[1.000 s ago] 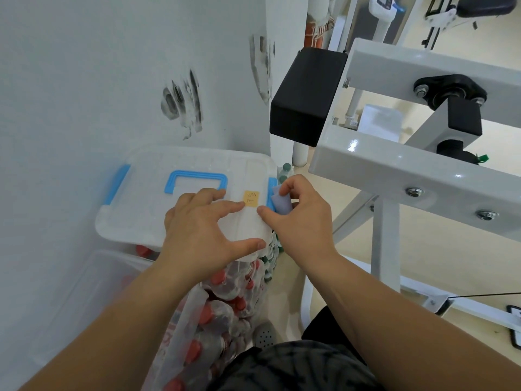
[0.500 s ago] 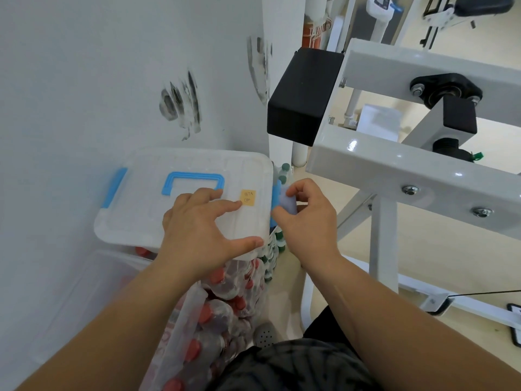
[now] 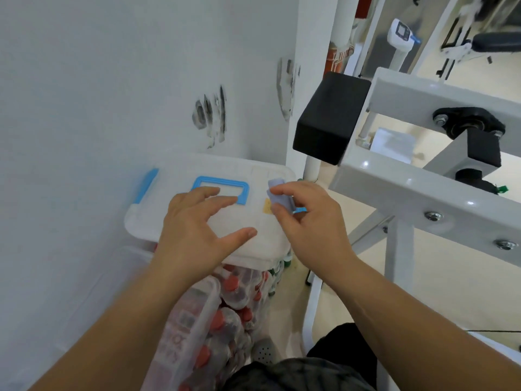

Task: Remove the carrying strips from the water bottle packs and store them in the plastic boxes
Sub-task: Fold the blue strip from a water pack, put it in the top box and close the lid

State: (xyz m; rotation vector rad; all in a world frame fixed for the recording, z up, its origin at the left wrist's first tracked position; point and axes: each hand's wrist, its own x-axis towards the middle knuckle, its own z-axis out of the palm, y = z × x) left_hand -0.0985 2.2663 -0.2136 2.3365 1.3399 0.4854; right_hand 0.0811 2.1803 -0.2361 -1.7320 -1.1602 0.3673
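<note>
We're looking down at the plastic box (image 3: 158, 218) in the middle of the frame, its frosted white lid on, pushed up against the grey wall (image 3: 98, 94) on the left. A blue handle (image 3: 244, 190) lies flat on the lid and a blue latch (image 3: 145, 183) shows on its left end.

The left hand (image 3: 194, 238) is over the near half of the lid, fingers spread wide and relaxed, gripping nothing. The thumb stretches right along the lid, and we can't tell whether the hand presses down or hovers just above.

The right hand (image 3: 315, 224) is at the lid's right end, and there's the carrying strip (image 3: 277, 193): a small pale blue-grey piece, pinched between thumb and fingertips above the lid's right corner. Just beside it, a little yellow sticker (image 3: 267, 207) peeks out on the lid.

Under the box sit the water bottle packs (image 3: 234, 286), red caps showing through the wrap, with green caps (image 3: 277, 273) at the right edge. A second clear box (image 3: 197, 325) leans in the lower centre.

On the right of the frame a white metal frame (image 3: 408, 190) crosses, with a black pad (image 3: 329, 122) on its end. Dark scuff marks (image 3: 211, 117) streak the wall above the box.
</note>
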